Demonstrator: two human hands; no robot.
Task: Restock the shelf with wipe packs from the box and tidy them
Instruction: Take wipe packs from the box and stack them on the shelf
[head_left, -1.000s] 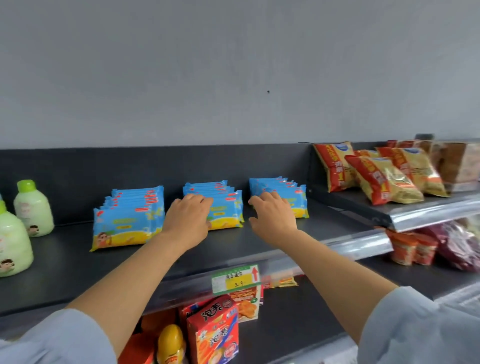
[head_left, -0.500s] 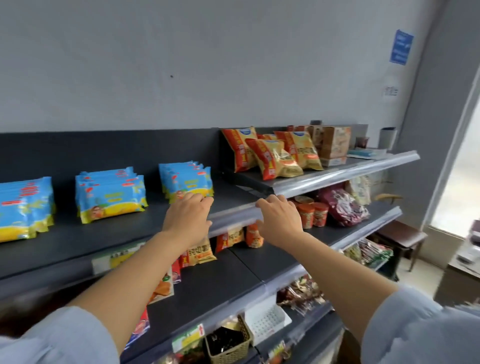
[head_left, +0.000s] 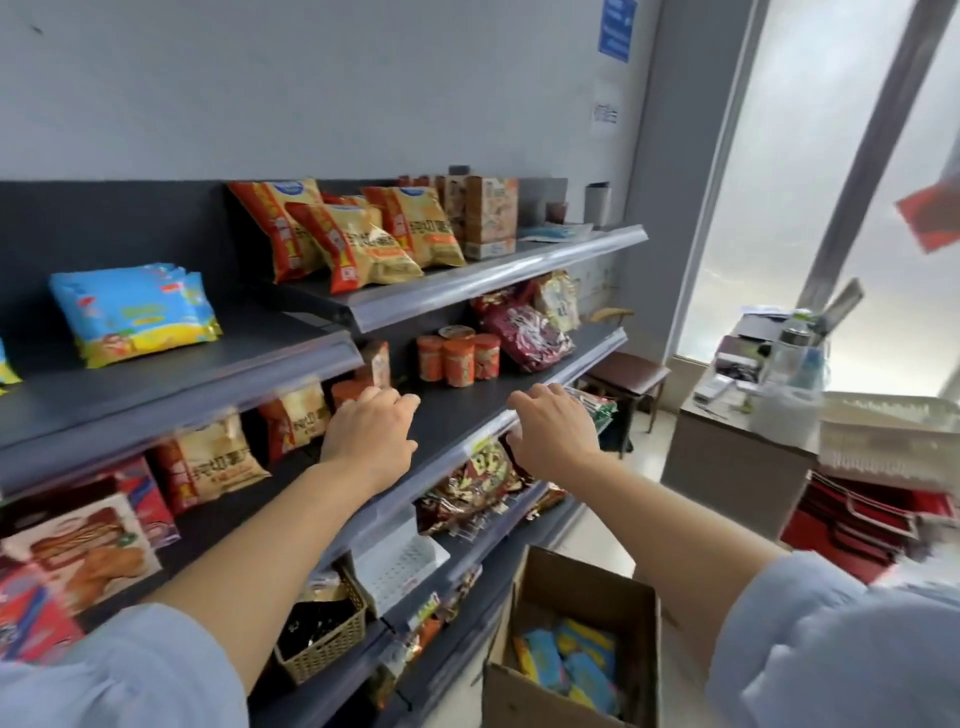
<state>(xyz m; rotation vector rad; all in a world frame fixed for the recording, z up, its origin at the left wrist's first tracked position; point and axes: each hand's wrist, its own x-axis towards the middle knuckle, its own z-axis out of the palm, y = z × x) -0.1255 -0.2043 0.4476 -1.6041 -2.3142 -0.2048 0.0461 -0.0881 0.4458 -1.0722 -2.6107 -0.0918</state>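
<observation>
**Both hands empty at the shelves, box of wipes on the floor**

Seen from the head camera, the person stands at an angle to a dark shelf unit, with both bare forearms stretched out from pale blue sleeves. The left hand (head_left: 371, 436) hangs over the middle board, fingers loosely curled and nothing in it. The right hand (head_left: 553, 431) is level with it, just by that board's front rail, fingers also slack and empty. I can't tell whether either hand actually touches the shelving.

The wipe packs (head_left: 135, 317) already put out sit as a blue-and-yellow stack on the top shelf (head_left: 208, 364) at the left. They lean back a little, well apart from both hands. The corner of another stack pokes in at the far left edge. On the floor, below the right forearm, the cardboard box (head_left: 571, 587) stands open, with spare packs (head_left: 566, 665) in blue and yellow lying loose inside.

To the right of the stack, a slightly higher shelf carries orange-and-yellow snack bags (head_left: 363, 239), with cartons (head_left: 488, 215) just beside them. Under that stand red cups (head_left: 457, 358) next to dark red bags (head_left: 524, 332). Lower still, a wicker basket (head_left: 327, 639) sits beside a white perforated tray (head_left: 400, 566). Off to the right, near the window, are a cluttered counter (head_left: 737, 457) and a pile of red baskets (head_left: 857, 519), both blurred.
</observation>
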